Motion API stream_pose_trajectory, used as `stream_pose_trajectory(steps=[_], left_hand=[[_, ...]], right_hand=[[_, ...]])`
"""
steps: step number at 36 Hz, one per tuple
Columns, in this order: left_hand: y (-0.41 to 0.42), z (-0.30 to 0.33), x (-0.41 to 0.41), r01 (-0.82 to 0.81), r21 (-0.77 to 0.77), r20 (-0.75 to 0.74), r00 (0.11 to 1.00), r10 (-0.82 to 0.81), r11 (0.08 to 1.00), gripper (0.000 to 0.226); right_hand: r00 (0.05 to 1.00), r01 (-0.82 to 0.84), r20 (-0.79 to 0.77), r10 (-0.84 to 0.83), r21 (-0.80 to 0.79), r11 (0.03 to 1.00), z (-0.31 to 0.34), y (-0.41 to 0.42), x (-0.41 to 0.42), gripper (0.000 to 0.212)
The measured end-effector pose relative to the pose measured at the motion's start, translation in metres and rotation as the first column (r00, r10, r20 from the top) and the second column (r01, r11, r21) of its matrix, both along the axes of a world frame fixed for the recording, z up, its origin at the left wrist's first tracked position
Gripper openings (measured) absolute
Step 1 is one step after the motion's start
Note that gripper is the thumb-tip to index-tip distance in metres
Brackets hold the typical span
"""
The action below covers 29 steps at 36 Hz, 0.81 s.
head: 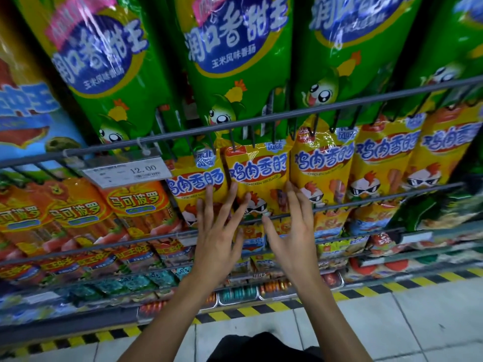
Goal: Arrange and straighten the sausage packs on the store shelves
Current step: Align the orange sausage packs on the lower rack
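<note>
- The bare left hand (218,231) sits just left of the frame's centre, back toward the camera, its fingers straight and fanned, pointing up.
- Its thumb angles out to the right, tip at the frame's centre.
- The bare left forearm (167,309) runs from the bottom centre-left up and right to the wrist.
- The bare right hand (294,233) sits just right of centre, near the left one but apart from it, fingers straight and close together, pointing up and slightly left.
- Its thumb spreads out to the left.
- The bare right forearm (329,317) rises from the bottom right of centre, leaning left toward the wrist.
</note>
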<state>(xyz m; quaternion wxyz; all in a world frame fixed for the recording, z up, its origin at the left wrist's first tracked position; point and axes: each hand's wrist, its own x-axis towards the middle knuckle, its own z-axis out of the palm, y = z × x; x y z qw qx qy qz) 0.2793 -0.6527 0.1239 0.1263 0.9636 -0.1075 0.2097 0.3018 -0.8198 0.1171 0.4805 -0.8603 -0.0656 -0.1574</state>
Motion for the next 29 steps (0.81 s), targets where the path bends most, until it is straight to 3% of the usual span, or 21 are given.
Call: stream_pose_trajectory(steps=[15, 18, 22, 29], left_hand=[[0.006, -0.007, 0.002, -0.001, 0.035, -0.002, 1.000, 0.002, 0.999, 0.087], [0.005, -0.006, 0.000, 0.002, -0.007, 0.000, 1.000, -0.002, 1.000, 0.078], [-0.006, -0.002, -0.005, 0.019, -0.144, 0.041, 0.999, -0.013, 0.989, 0.060], [-0.068, 0.007, -0.004, 0.045, -0.263, 0.042, 0.999, -0.035, 0.964, 0.055]], right_hand=[[0.993, -0.027, -0.116, 0.032, 0.043, 0.999, 0.024, -0.049, -0.027, 0.059], [0.990, 0.050, -0.134, -0.043, 0.050, 0.997, 0.028, -0.073, -0.025, 0.056], [0.997, 0.030, -0.069, -0.025, 0.068, 0.997, 0.034, -0.102, -0.008, 0.054], [0.993, -0.029, -0.112, 0.026, -0.019, 0.999, 0.035, -0.136, 0.030, 0.057]])
